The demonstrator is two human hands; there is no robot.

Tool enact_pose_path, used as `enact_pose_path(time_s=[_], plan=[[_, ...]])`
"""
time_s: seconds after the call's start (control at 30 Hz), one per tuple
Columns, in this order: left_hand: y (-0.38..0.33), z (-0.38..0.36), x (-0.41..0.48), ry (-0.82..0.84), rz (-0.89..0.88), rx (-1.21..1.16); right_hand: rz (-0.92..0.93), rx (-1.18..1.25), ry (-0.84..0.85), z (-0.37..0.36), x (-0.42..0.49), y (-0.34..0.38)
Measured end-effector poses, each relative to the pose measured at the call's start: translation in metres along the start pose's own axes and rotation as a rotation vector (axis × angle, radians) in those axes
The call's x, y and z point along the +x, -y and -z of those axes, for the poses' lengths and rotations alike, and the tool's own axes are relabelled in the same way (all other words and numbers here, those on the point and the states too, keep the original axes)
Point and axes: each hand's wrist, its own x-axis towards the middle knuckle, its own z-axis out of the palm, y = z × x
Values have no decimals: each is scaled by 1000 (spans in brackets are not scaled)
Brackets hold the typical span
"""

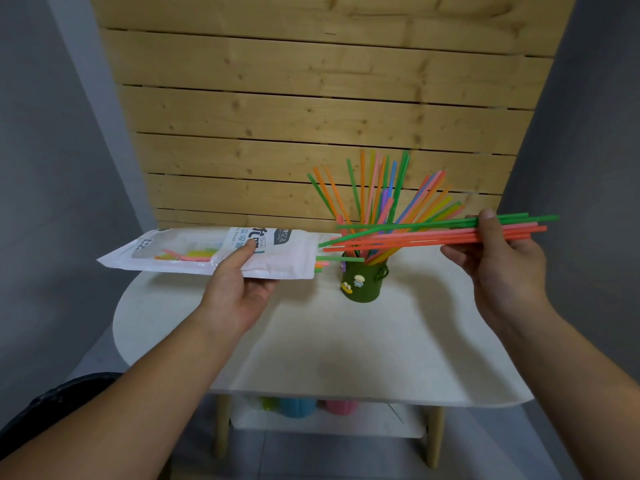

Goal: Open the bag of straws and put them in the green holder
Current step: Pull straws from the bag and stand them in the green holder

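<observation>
While my left hand (239, 289) grips the straw bag (207, 252) above the far-left edge of the tabletop (311, 341) | my right hand (502, 261) clamps a straw bundle (415, 237) | green holder (363, 282): far edge, upright.

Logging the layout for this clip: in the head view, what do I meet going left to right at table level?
straw bag → green holder → right hand. Left out as overlapping: left hand, held straws.

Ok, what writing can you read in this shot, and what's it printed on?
"Drink": in a small box on the white straw bag.
"Straw": beside it on the same bag.
Chinese characters elsewhere on the bag: too blurred to read.
Nothing else shows any text.
</observation>
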Motion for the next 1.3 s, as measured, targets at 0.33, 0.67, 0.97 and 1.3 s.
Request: enact_pose_path(time_s=[0.33, 0.67, 0.97, 1.3], plan=[[-3, 2, 1, -16, -8, -13, 280, -239, -80, 2, -5, 6], [-4, 4, 1, -8, -14, -7, 399, -302, -52, -4, -6, 8], [-3, 3, 1, 0, -16, 4, 452, -360, -44, -6, 4, 10], [-1, 3, 0, 1, -7, 35, 391, -760, 151, -32, 14, -11]])
